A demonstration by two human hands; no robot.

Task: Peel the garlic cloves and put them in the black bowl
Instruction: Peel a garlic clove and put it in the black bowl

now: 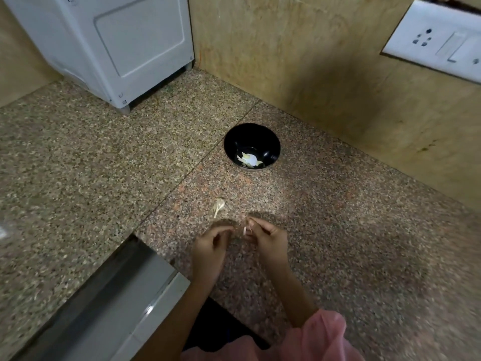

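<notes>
Both hands work close together low over the desk. The right hand has its fingers curled in a pinch on a small pale clove, held upright at the tips; the left hand has its fingers curled toward it, though motion blur makes it hard to say whether they touch the clove or hold anything. A second clove, still in its skin with a thin tail, lies on the desk just beyond the hands, between them and the bowl. The bowl stands further back near the wall and holds a few pale pieces at its bottom. A clove like this is light, firm and small, its skin papery, dry and apt to tear in flakes; once bared it will likely be slick and slightly sticky. The best hold is probably a fingertip pinch across its fat middle, leaving the pointed end and the root end free for the other hand to nip and strip the skin.
</notes>
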